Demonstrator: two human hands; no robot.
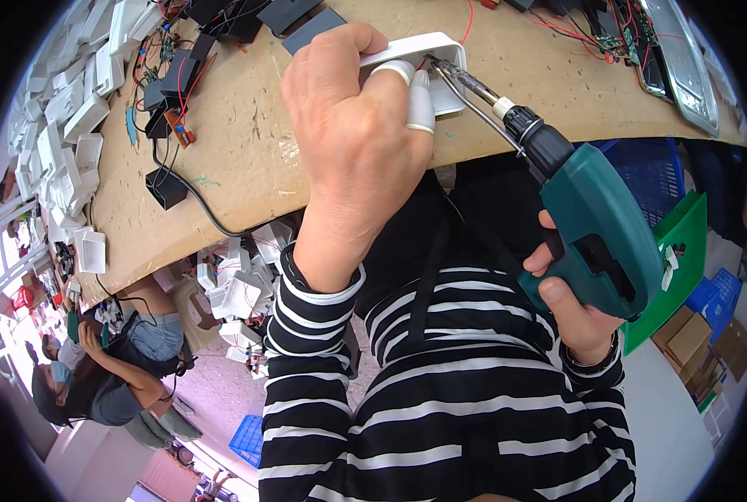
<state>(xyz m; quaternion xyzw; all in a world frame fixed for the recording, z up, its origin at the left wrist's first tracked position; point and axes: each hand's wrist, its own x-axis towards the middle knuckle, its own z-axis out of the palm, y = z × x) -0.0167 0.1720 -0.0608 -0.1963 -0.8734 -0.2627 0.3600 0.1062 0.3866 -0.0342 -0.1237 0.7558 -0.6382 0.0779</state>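
My left hand (348, 125) is closed around a white plastic casing (419, 43), tilted on its edge above the table; white finger cots cover two of its digits. In my right hand (570, 305) is a dark green soldering gun (608, 226), my fingers wrapped about its handle and trigger area. Its metal tip and thin feed tube reach into the casing near my left fingertips. A thin red wire (469, 21) runs up from behind the casing. What the tip touches inside is too small to make out.
White casings (64, 100) pile up along the table's left side, with more heaped below its edge. Black boxes and wired circuit boards (179, 125) lie nearby. A clear tray (683, 75) sits far right. Beside me stands a green bin (683, 251). Another person (114, 368) works at lower left.
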